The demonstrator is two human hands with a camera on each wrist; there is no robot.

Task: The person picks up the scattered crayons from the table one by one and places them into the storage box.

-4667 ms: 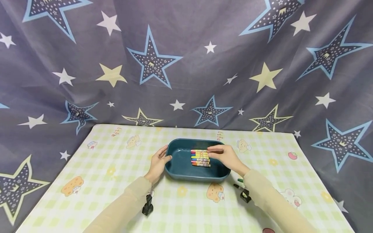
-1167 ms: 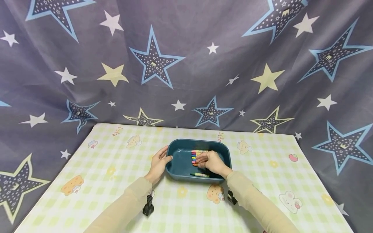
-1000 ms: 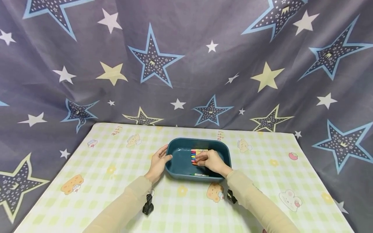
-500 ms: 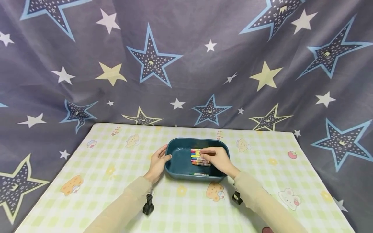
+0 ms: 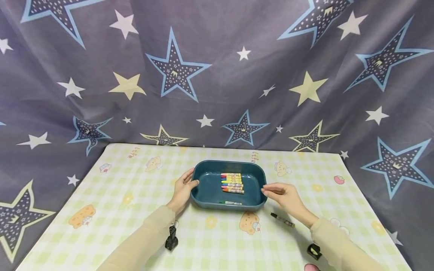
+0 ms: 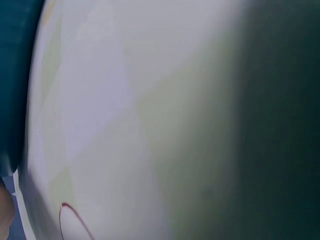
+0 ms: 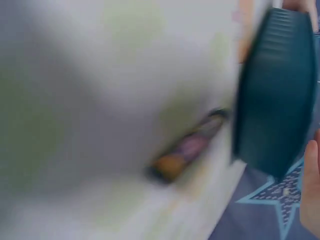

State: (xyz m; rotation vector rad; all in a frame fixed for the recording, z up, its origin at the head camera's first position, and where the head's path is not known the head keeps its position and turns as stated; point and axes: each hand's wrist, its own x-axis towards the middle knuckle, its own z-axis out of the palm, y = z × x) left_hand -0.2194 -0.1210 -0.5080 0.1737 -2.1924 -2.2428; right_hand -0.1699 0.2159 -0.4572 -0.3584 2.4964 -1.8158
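Note:
A dark teal oblong tray [image 5: 217, 207] sits mid-table. My left hand [image 5: 181, 191] holds its left end, thumb over the rim and fingers outside. Inside, several crayons [image 5: 232, 183] lie side by side in a row, coloured tips to the left. Apart from them, a green crayon [image 5: 233, 203] lies along the near wall. My right hand [image 5: 284, 195] is at the tray's right rim, its fingers extended and no crayon showing in them. On the cloth below that hand lies a black crayon [image 5: 282, 219], blurred in the right wrist view. The left wrist view shows mostly cloth.
A green-and-white checked cloth [image 5: 135, 210] with cartoon prints covers the table. Behind it hangs a grey curtain [image 5: 217, 94] patterned with stars. Black wrist camera mounts [image 5: 171, 238] hang below both sleeves.
The right hand has left the crayon row and moved right to the rim, uncovering the row and the black crayon. The green crayon, earlier on the cloth, is in the tray. The left hand stays put.

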